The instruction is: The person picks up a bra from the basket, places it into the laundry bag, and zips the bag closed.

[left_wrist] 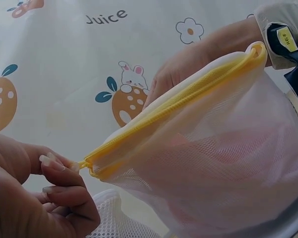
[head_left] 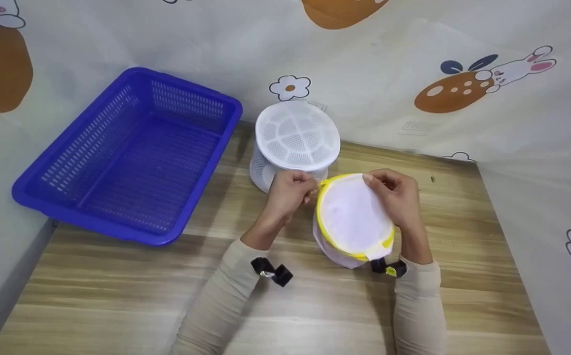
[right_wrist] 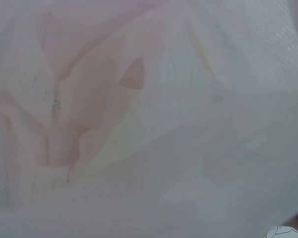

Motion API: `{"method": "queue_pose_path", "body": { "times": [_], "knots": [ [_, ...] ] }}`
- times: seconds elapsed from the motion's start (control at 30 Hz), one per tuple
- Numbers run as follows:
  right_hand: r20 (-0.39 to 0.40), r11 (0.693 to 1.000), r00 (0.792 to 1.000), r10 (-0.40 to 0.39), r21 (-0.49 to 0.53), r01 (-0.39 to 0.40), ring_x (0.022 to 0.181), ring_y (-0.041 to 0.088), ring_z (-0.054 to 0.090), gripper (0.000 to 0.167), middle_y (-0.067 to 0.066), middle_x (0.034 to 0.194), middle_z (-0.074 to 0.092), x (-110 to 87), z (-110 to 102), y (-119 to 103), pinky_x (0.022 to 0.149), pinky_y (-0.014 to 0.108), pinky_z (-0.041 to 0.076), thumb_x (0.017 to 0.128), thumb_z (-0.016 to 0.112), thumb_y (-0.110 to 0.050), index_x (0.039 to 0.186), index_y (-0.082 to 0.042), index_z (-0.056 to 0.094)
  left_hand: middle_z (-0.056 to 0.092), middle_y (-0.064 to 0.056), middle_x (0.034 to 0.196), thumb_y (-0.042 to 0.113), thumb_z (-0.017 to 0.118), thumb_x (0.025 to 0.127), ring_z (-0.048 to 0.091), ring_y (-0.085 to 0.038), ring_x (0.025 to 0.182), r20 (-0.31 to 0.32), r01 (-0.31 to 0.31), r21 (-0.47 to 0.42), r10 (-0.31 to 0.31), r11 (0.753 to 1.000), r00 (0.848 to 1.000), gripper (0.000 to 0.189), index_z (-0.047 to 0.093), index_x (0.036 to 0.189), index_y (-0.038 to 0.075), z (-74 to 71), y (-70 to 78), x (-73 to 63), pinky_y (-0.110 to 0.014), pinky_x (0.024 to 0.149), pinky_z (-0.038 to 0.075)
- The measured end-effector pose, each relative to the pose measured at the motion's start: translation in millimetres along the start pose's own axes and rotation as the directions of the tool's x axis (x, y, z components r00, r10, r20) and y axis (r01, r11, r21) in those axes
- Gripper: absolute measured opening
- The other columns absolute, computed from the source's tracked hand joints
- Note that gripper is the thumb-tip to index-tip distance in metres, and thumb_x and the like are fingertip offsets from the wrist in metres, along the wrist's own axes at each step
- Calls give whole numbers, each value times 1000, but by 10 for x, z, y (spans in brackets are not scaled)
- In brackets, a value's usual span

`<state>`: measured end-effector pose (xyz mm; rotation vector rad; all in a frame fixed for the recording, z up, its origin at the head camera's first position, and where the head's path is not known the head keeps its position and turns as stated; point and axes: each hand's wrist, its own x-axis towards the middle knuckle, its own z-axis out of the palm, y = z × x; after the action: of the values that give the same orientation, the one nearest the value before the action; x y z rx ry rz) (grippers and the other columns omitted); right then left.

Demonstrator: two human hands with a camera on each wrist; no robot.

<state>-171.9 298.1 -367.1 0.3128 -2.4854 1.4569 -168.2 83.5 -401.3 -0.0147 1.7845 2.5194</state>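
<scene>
A round white mesh laundry bag point(head_left: 357, 214) with a yellow zipper stands in front of me, its flat top facing up. My left hand point(head_left: 288, 195) pinches the zipper pull point(left_wrist: 83, 164) at the bag's far left edge. On the far right of the rim, my right hand point(head_left: 399, 197) grips the top, thumb above. Pinkish contents point(left_wrist: 228, 146) show faintly through the mesh in the left wrist view. Pale mesh fabric point(right_wrist: 149, 163) fills the right wrist view.
Behind the hands stands a second white mesh laundry bag point(head_left: 298, 135), cylindrical with a ribbed round top. A blue plastic basket point(head_left: 194, 197) sits at the left of the wooden table point(head_left: 142, 291). Printed sheeting point(head_left: 379, 64) hangs along the back.
</scene>
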Motion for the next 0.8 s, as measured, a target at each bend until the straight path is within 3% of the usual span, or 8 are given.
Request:
{"method": "queue_pose_path", "body": {
  "times": [0.5,0.8],
  "knots": [
    [-11,1000,1000,29,1,-29,62,14,56,13,15,77,66,-1,24,-3,52,22,47,88,67,-6,88,7,71,50,-5,54,-13,56,80,42,-8,44,-25,-7,-22,6,1000,1000,22,57,62,0,18,0,-13,-18,42,34],
    [-6,999,1000,17,28,-17,59,13,56,14,14,74,65,-3,36,10,49,23,47,88,67,-7,87,6,71,49,-4,54,-13,56,79,40,-8,45,-8,2,-57,-2,998,1000,23,55,60,1,-9,-15,-6,-18,42,31]
  ]
}}
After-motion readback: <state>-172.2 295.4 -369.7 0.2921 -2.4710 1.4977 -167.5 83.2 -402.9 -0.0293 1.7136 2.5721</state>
